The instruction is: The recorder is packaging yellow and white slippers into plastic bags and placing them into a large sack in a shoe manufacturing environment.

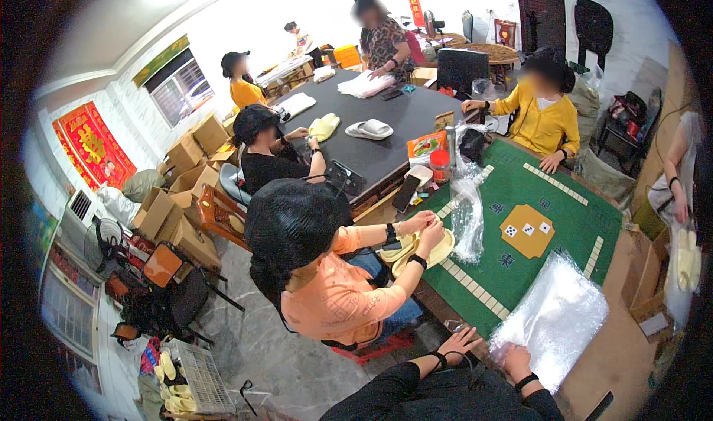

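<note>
In the lower middle, my left hand (455,345) lies over my dark clothing by the table's near edge, fingers spread and holding nothing. My right hand (517,363) is closed at the near left corner of a pile of clear plastic bags (557,317). Its fingers are curled against the plastic, and their tips are hidden. The pile lies on a green mat (512,198) printed with tiles and dice. To my left, a person in an orange shirt (349,287) holds a pale yellow slipper (443,248) in both hands.
Crumpled clear plastic (466,213), a red-lidded jar (440,166) and a phone (405,193) lie beyond that person's hands. A person in yellow (541,120) sits across the mat. White slippers (369,130) rest on the dark table (416,116). A cardboard box (650,287) stands at right.
</note>
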The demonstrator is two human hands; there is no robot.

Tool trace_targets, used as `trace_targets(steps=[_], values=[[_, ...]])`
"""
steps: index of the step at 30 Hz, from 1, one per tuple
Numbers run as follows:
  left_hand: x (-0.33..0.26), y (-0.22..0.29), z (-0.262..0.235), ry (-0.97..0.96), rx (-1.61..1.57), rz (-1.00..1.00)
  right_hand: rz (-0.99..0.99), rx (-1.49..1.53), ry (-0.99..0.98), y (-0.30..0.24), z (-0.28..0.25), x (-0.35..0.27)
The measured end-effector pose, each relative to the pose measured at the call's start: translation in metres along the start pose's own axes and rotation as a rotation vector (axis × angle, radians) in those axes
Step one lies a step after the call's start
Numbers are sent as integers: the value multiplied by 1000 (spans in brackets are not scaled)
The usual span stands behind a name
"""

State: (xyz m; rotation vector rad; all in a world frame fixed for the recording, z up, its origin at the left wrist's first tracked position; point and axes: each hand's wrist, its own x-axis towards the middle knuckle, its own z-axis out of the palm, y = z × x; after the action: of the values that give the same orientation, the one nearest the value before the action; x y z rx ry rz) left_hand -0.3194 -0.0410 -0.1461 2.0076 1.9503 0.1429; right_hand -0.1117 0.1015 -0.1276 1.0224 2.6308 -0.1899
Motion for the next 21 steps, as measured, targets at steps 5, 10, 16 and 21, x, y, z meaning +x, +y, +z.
trace_targets(steps=[5, 10, 16, 21], values=[[0, -3, 7, 13, 26, -2, 16, -29, -24, -2, 2, 2], [-1, 3, -2, -7, -52, -11, 72, 16, -85, 0, 6, 3], [-5, 4, -4, 10, -119, -39, 50, 66, -77, -8, -17, -3], [-5, 5, -7, 1, -117, -35, 79, 39, -32, -5, -2, -1]])
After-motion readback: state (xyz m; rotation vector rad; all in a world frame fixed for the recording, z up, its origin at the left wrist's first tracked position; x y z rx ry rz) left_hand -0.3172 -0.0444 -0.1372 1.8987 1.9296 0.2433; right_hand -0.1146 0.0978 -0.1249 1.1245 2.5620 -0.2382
